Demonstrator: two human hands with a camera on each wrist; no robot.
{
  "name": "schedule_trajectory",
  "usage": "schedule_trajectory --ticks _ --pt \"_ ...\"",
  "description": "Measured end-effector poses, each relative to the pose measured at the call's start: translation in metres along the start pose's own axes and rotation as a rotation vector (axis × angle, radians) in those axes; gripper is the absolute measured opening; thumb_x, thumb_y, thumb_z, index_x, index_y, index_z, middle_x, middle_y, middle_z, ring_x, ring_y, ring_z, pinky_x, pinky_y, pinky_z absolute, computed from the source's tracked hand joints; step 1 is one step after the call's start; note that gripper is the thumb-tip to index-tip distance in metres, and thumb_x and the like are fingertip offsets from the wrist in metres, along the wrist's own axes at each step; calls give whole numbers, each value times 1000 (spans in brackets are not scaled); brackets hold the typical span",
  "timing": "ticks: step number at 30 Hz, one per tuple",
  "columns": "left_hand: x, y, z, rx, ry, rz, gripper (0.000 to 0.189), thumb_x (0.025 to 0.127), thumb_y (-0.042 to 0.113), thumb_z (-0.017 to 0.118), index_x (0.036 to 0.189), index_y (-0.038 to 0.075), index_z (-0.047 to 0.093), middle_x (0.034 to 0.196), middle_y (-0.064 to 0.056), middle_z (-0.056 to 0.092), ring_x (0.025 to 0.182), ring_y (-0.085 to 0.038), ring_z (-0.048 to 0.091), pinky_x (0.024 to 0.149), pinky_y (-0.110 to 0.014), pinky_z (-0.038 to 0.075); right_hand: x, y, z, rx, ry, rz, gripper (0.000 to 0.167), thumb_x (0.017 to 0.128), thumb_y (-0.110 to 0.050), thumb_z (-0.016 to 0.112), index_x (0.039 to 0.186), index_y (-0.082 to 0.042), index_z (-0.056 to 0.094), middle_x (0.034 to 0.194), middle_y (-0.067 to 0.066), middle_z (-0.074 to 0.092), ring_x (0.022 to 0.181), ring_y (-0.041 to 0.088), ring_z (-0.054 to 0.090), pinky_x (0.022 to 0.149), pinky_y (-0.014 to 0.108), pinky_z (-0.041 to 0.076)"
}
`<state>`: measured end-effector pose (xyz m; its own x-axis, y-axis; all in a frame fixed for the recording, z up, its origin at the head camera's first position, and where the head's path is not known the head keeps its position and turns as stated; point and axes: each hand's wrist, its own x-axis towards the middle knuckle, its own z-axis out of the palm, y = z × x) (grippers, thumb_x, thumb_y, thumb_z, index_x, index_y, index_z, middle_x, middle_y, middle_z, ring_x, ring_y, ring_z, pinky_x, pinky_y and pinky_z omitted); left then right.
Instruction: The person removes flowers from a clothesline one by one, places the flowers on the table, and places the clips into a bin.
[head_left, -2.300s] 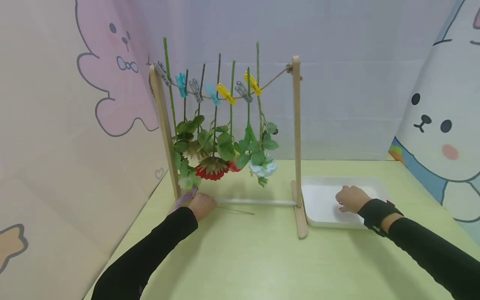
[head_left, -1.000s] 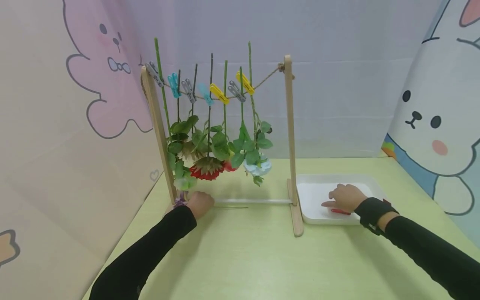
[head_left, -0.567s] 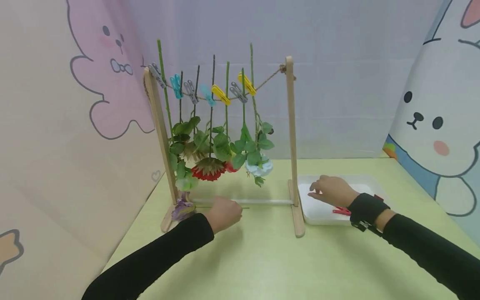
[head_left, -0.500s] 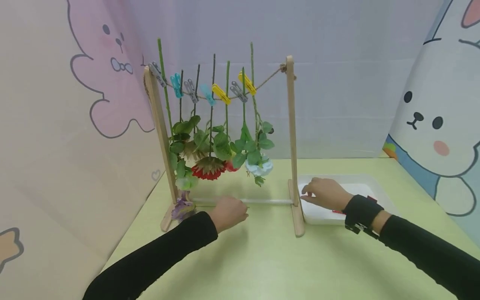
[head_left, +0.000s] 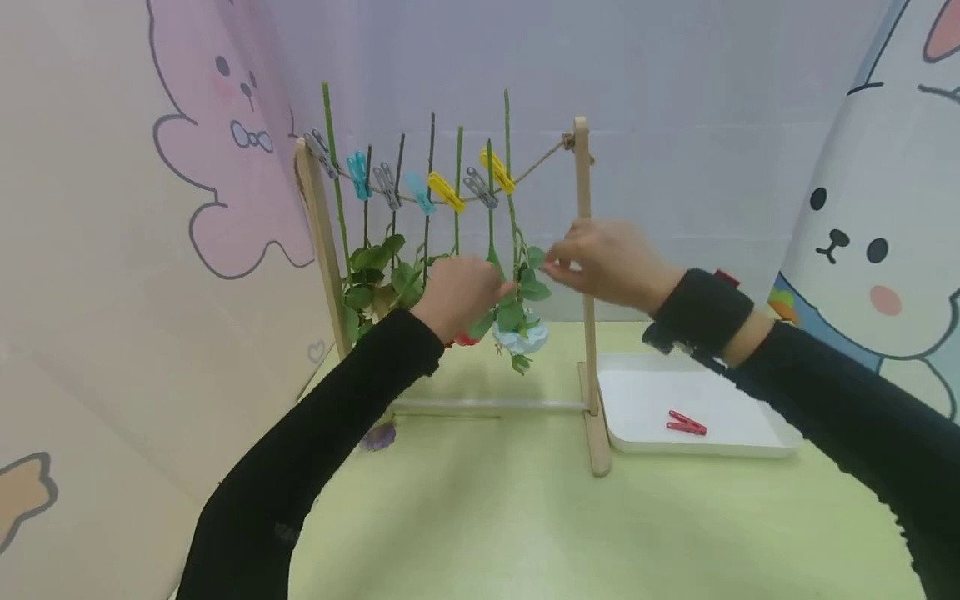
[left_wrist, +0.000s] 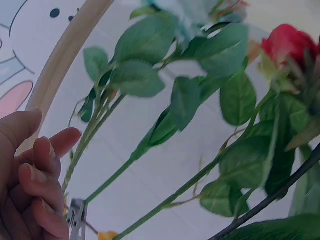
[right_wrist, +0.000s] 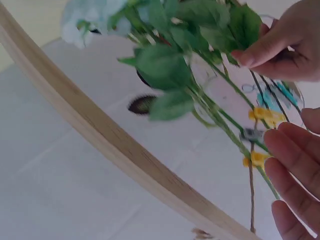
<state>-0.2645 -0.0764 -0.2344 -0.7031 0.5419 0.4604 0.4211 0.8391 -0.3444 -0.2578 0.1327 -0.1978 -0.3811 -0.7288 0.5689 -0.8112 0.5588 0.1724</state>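
My left hand (head_left: 465, 292) is raised in front of the hanging flowers, fingers loosely bent and thumb apart from the index finger; nothing shows between them in the left wrist view. Beside the right post, my right hand (head_left: 611, 262) is up near the leaves (head_left: 534, 287) of the pale blue flower (head_left: 522, 335). Its fingers (right_wrist: 295, 182) are spread and bare in the right wrist view. Several flowers hang upside down from a rope, held by clothespins such as the yellow clothespin (head_left: 446, 192) and the grey clothespin (head_left: 481, 187). My left hand and sleeve hide some of the blooms.
A wooden stand (head_left: 585, 333) carries the rope (head_left: 545, 158). At its foot a purple flower (head_left: 378, 436) lies on the table (head_left: 517, 525), its thin stem pointing right. One red clothespin (head_left: 686, 423) lies in the white tray (head_left: 738, 408) at the right.
Both hands have risen from low down to the hanging flowers; the right has left the tray and moved left. The purple flower stays on the table, and the red clothespin stays in the tray.
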Motion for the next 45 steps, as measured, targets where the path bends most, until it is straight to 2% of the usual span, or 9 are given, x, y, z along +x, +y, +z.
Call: schedule_trajectory --ticks 7,13,18,24,31,35,37,40,45 --pt "33 -20 -25 -20 27 -126 53 93 43 49 52 15 33 50 2 20 40 -10 19 42 -24 12 60 16 -40 -16 137 204 19 88 -16 62 94 0 70 86 16 69 79 29 60 69 39 47" --pt "44 -21 -24 -61 -48 -220 51 94 45 47 54 14 37 52 1 27 40 -12 28 40 -24 17 95 11 -54 108 129 459 26 93 -18 55 112 -4 64 102 15 65 93 27 56 81 36 44" --pt "51 -16 -21 -142 -70 -263 45 94 42 47 59 14 45 55 0 32 44 -13 36 43 -25 21 118 8 -57 199 93 594 28 93 -19 54 117 -6 62 112 13 62 103 25 54 89 34 43" --pt "59 -13 -22 -250 -84 -335 42 92 46 49 69 12 53 56 -1 35 50 -17 44 46 -27 25 139 3 -55 230 -57 631 36 93 -30 53 118 -5 62 117 12 61 95 23 58 89 31 46" --pt "63 -13 -21 -347 -80 -423 43 90 45 53 63 14 41 58 -1 29 50 -17 35 48 -29 21 152 0 -45 76 -220 625 35 94 -22 49 124 -5 57 124 12 58 110 27 54 96 38 42" --pt "63 -14 -17 -444 -55 -465 37 91 39 55 64 14 52 58 0 40 52 -16 39 49 -27 26 157 0 -39 37 -260 646 33 93 -21 50 120 -5 59 121 11 59 104 26 55 93 38 44" --pt "62 -13 -14 -502 -47 -484 33 91 37 56 70 12 62 63 -1 51 55 -16 45 51 -27 31 158 2 -36 30 -279 653 30 93 -22 50 116 -6 60 116 10 60 97 23 55 89 37 45" --pt "62 -11 -12 -558 -45 -502 29 91 36 57 84 12 71 78 -3 65 64 -17 55 56 -27 41 160 6 -32 21 -308 664 21 93 -25 49 92 -8 61 88 5 58 77 19 50 73 32 43" --pt "62 -7 -9 -567 -42 -504 27 92 34 55 98 13 71 93 -4 69 74 -17 60 64 -30 48 161 11 -30 31 -345 679 30 94 -26 48 67 -12 47 61 -1 43 58 15 41 58 27 35"
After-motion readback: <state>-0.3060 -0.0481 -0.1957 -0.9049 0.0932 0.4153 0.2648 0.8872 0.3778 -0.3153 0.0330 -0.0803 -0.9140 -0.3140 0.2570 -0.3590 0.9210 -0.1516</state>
